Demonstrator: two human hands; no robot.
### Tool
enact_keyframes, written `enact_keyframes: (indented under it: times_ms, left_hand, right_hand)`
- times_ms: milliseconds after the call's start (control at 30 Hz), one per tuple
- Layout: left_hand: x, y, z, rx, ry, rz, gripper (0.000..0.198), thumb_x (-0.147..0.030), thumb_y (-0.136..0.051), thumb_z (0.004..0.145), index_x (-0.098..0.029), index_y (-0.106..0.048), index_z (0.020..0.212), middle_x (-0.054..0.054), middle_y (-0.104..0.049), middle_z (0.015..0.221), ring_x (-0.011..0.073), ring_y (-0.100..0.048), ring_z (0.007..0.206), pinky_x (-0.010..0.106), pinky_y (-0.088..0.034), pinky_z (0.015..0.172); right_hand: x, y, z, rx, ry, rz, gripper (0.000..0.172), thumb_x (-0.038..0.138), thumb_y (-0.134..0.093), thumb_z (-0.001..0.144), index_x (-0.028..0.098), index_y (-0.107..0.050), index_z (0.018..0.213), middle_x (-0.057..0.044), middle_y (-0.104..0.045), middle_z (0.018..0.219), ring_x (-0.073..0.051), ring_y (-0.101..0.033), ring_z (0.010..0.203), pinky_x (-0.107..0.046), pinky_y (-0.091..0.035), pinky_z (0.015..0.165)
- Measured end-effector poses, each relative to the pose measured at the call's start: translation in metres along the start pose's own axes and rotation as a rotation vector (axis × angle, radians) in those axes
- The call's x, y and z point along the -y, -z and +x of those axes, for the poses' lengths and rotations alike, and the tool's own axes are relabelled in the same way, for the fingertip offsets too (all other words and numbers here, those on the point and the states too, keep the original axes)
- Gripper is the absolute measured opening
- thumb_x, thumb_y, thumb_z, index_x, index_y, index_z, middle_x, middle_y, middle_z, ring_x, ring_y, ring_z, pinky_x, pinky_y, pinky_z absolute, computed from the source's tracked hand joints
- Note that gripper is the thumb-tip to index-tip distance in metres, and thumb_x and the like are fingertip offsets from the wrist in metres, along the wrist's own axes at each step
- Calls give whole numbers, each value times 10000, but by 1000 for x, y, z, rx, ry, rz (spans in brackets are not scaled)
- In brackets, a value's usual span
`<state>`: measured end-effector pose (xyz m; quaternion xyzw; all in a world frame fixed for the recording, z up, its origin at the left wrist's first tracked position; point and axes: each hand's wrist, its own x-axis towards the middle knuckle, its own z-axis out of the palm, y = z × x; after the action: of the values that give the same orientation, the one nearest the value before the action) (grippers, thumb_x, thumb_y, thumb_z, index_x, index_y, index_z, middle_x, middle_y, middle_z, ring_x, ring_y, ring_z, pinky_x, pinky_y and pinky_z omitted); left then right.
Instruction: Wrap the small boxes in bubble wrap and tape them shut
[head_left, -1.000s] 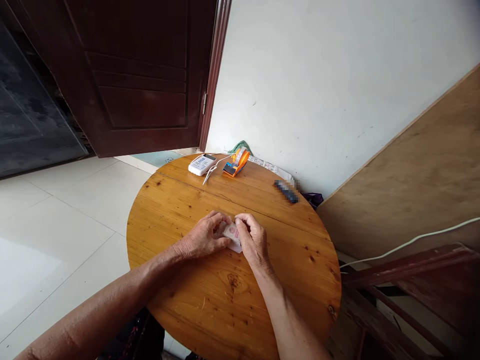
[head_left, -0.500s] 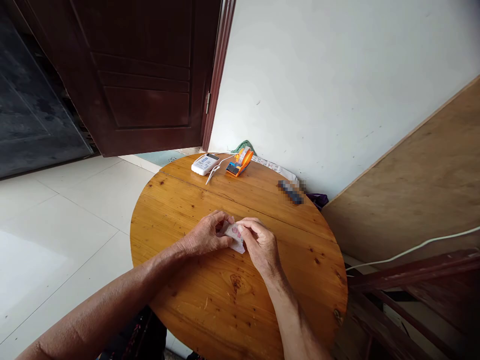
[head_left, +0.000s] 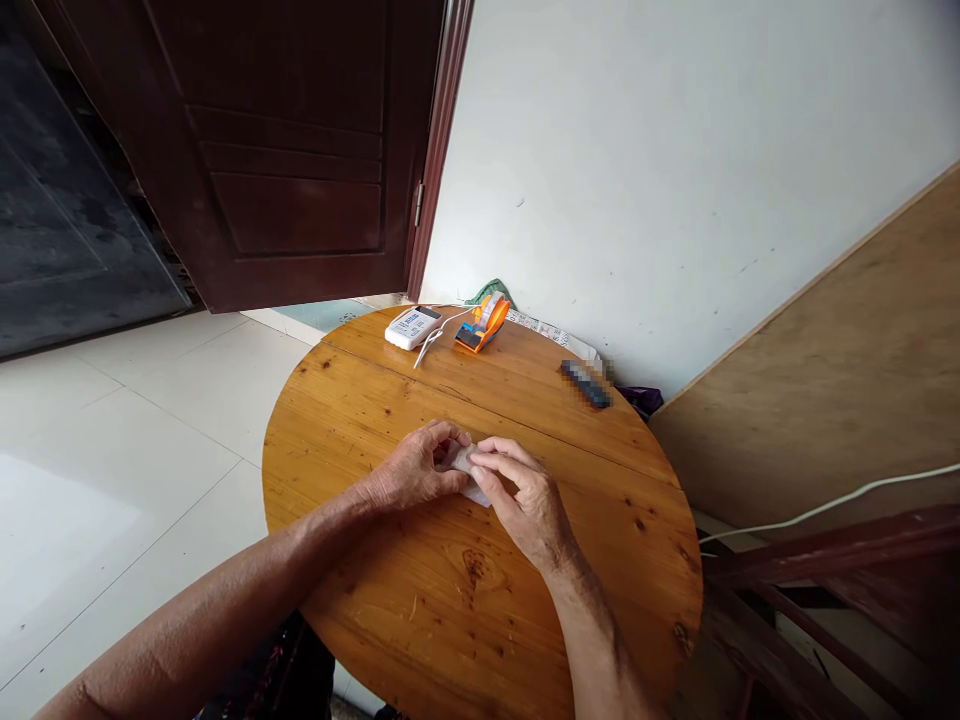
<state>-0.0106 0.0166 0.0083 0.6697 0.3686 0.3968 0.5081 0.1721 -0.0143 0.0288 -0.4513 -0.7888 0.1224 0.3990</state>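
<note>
Whitish, see-through-looking packet (head_left: 478,493) is sitting between the 2 hands just above or on the wooden table (head_left: 345,430) (I'm not managing to tell if it's touching the wood). Left hand (head_left: 420,465) is gripping its left end between thumb and fingers, while the right hand (head_left: 525,495) is pinching at its upper right part, thumb and index tips nearly meeting. Progress-wise I'm guessing midway: the getting-hold-of-it part is looking done, the finger work is looking unfinished, since both hands are occupying the packet and neither is letting go. Whether it's lying folded, sealed or opened, I'm not making out, because fingers are covering most of it. Further off, a dark, pixelated object (head_left: 586,384) is lying toward the table's right edge, well apart from the hands. An orange tape dispenser (head_left: 484,325) is standing near the far edge, with a white device (head_left: 411,328) resting to its left and a white cord (head_left: 429,347) running between them. Neither hand is touching any of those.
</note>
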Motion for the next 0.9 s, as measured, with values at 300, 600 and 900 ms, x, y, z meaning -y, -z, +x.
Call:
enact_keyframes:
  times_ms: [300, 600, 900]
  left_hand:
    - [1, 2, -5, 13, -195, 317, 227, -243, -668, 835, -205, -656, 1058, 116, -495, 1320, 268, -500, 1279, 339, -511, 958]
    - [3, 1, -4, -5, -188, 268, 246, -325, -720, 819, -205, -688, 1031, 112, -529, 1276, 244, -585, 1162, 346, -497, 986]
    - [0, 0, -6, -10, -125, 287, 253, -232, -739, 775, -216, -694, 1023, 93, -510, 1297, 237, -595, 1137, 350, -510, 973]
  right_hand:
    - [2, 2, 0, -70, 131, -261, 117, 235, -633, 884, 256, -745, 858, -63, -725, 1086, -226, -678, 945, -400, -476, 872]
    - [5, 3, 2, -61, 171, -287, 145, 207, -621, 871, 258, -719, 776, -60, -716, 1068, -221, -662, 927, -391, -474, 849]
    - [-2, 9, 1, -130, -31, -89, 159, 242, -530, 906, 234, -687, 931, -75, -696, 1078, -233, -650, 1044, -387, -494, 921]
